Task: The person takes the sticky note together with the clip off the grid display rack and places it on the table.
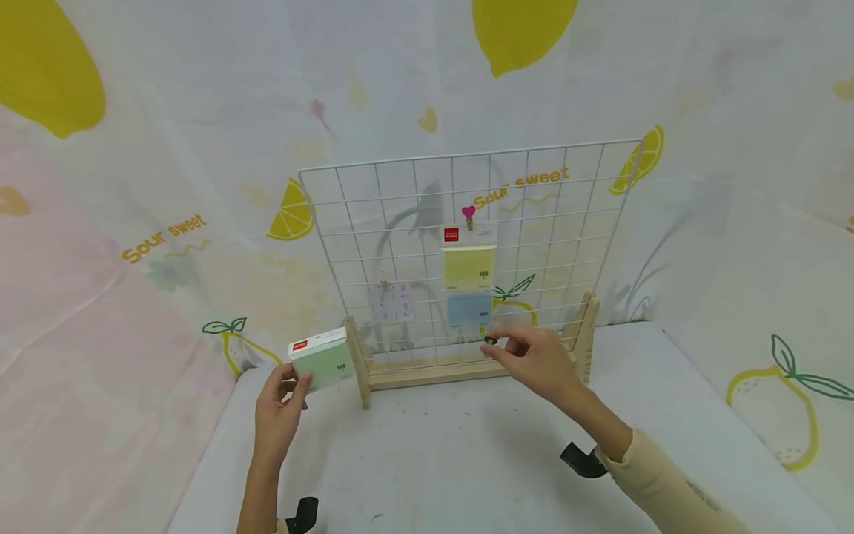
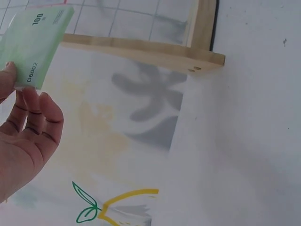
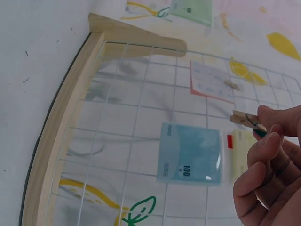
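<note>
My left hand (image 1: 276,411) holds a green sticky-note pad (image 1: 325,365) in a pack with a white header, thumb on its front, left of the wire grid. In the left wrist view the pad (image 2: 35,44) is partly cut off. My right hand (image 1: 539,361) pinches a small wooden clothespin (image 3: 243,119) with a dark green decoration, in front of the grid's lower part. Just above that hand hang a yellow sticky-note pad (image 1: 468,267) and, under it, a blue one (image 1: 469,309). A clothespin with a pink heart (image 1: 469,213) grips the yellow pack's header at the grid.
The white wire grid (image 1: 414,161) stands upright in a wooden base (image 1: 434,376) on a white table (image 1: 427,460). A small printed sheet (image 1: 394,304) is clipped at its left. Behind hangs a lemon-patterned cloth (image 1: 220,111).
</note>
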The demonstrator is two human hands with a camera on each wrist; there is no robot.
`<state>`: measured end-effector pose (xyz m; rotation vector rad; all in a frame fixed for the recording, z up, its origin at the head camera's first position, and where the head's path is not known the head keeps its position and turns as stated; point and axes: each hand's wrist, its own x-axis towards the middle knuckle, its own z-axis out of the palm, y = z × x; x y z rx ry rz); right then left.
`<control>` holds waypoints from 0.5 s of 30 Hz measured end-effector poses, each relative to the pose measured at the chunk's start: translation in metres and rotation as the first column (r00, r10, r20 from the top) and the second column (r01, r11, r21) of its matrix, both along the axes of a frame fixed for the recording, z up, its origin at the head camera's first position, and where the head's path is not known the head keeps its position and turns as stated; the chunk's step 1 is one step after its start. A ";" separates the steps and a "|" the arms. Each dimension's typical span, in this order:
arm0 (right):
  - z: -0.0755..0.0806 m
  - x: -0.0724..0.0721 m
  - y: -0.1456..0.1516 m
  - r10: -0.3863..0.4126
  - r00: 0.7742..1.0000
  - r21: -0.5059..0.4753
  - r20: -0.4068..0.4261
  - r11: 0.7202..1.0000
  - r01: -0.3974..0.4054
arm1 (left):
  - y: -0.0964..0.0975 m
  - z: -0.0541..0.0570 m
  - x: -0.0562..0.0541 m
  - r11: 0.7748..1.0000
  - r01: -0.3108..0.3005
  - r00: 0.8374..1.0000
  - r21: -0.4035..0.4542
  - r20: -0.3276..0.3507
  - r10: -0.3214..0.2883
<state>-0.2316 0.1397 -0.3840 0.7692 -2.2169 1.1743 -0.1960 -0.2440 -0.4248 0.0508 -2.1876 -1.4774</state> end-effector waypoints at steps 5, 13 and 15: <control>-0.010 0.004 0.006 -0.027 0.999 0.008 0.032 1.000 0.027 | -0.002 -0.003 0.005 1.000 0.011 1.000 -0.003 0.018 -0.011; -0.018 0.010 0.015 -0.037 0.996 -0.020 0.083 0.999 0.039 | 0.000 0.000 0.011 1.000 0.007 0.999 -0.014 0.042 -0.006; -0.019 0.011 0.017 -0.037 0.996 -0.019 0.075 0.999 0.039 | 0.000 -0.001 0.012 1.000 0.005 0.999 -0.020 0.038 -0.004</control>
